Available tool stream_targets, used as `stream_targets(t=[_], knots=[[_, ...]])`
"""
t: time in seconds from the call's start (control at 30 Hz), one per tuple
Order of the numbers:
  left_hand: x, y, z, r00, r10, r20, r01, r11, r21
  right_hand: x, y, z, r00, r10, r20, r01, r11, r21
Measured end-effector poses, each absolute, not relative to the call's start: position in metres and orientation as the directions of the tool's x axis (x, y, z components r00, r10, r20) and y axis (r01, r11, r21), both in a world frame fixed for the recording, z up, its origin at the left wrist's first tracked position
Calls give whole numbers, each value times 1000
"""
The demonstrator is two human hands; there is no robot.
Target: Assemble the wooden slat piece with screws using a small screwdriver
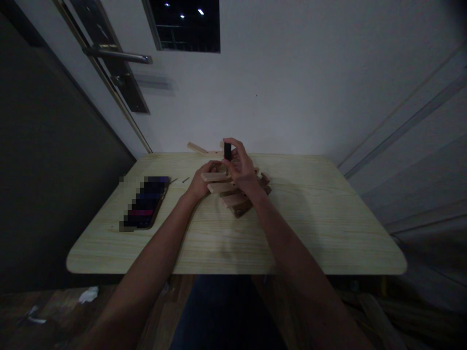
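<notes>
In the middle of the table, a wooden slatted piece lies at a slant, several pale slats set across darker wood. My left hand is closed around its far left end, fingers partly hidden behind the slats. Above that end, my right hand grips an upright black handle, which looks like a screwdriver, between thumb and fingers. Its lower end is hidden by my hand and the wood. Two small screws lie left of my left hand.
A phone lies on the left of the pale wooden table. Loose wooden strips rest at the far edge. Behind stands a white door with a metal handle and a small window.
</notes>
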State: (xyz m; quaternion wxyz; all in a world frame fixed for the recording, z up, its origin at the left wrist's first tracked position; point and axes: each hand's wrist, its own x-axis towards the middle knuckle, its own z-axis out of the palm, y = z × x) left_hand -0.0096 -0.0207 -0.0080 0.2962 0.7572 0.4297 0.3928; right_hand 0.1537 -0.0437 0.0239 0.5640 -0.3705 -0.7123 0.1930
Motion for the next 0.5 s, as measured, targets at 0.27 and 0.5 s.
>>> stream_targets(t=[0.27,0.5], knots=[[-10,-19,-11,319,883,344,394,-453,800,153,-46,27,-118,754,646,331,644,-690],[-10,-19,-10,318,884,344,410,-455,790,154,-45,25,-106,747,656,334,649,-684]])
